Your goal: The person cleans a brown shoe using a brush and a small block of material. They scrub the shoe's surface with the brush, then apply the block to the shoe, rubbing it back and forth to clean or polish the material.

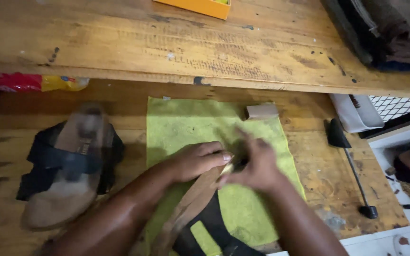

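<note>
Under my two hands lies a green cloth [186, 128], and on it the sandal [200, 208] I am working on, its toe end pointing away from me and the heel running back toward my body. My left hand [198, 161] closes over the toe from the left; my right hand [257, 166] meets it from the right, fingers pinched on something small and dark at the sole's edge, too blurred to name. The sandal looks light, with a stiff sole and pliable black straps, so I judge the sole's rim the best place to grip. To the left of my left forearm rests the other sandal [69, 166]. Beyond my right hand sits a small pale block [262, 111], and off to the right a black-handled tool [352, 166].
</note>
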